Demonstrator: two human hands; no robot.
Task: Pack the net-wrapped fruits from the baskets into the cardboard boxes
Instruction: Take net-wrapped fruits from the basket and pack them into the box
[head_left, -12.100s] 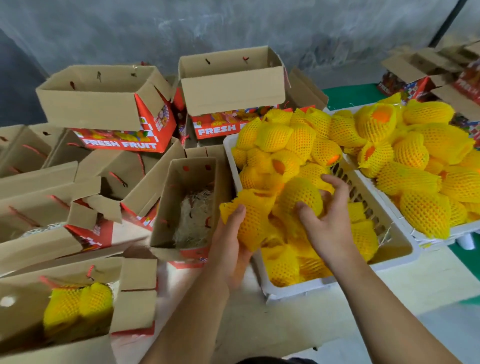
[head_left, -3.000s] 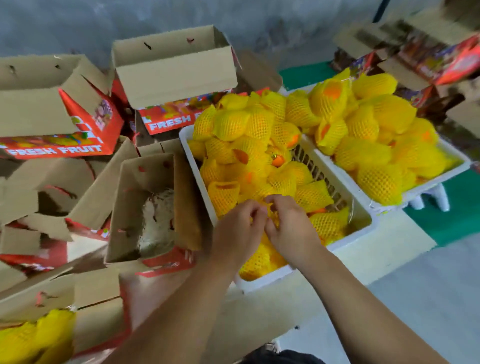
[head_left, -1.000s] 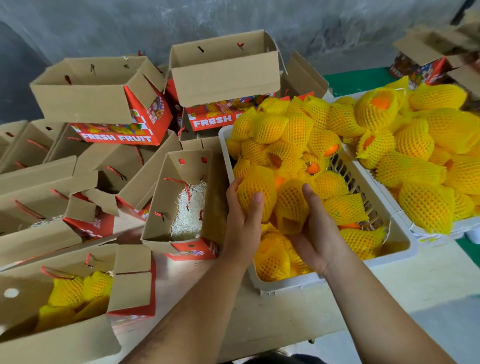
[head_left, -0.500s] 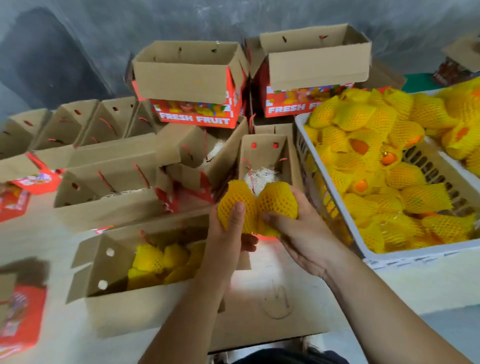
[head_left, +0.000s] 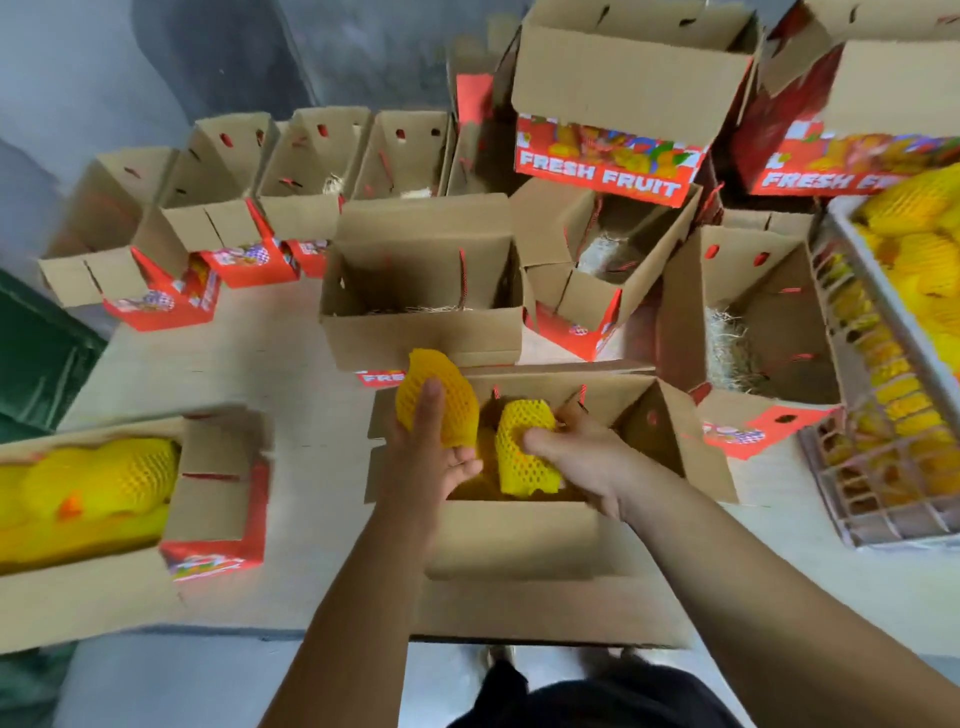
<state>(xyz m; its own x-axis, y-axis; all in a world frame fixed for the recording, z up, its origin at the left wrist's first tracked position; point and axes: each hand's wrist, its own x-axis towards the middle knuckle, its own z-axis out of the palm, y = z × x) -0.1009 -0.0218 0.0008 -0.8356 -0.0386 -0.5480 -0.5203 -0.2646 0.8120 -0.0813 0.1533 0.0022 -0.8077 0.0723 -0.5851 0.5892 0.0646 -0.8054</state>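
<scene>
Filled box (head_left: 78, 499), nine o'clock: several netted fruits, count unclear. Left hand (head_left: 431, 447): fingers wrapped on one netted fruit (head_left: 441, 400), long axis tilted, above the open box (head_left: 519, 535) rim. Right hand (head_left: 582, 457): clamped on a second fruit (head_left: 524, 447), lower inside, nearer placement. Basket (head_left: 883, 395), three o'clock.

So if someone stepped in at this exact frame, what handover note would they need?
Left hand grips a net-wrapped fruit above the near box. Right hand grips a second fruit, low inside that box.
Done: the box at far left holds wrapped fruit.
Left: set both fruits down, then fill the open boxes behind, such as the straw-lined one, from the basket at right, which holds plenty.
</scene>
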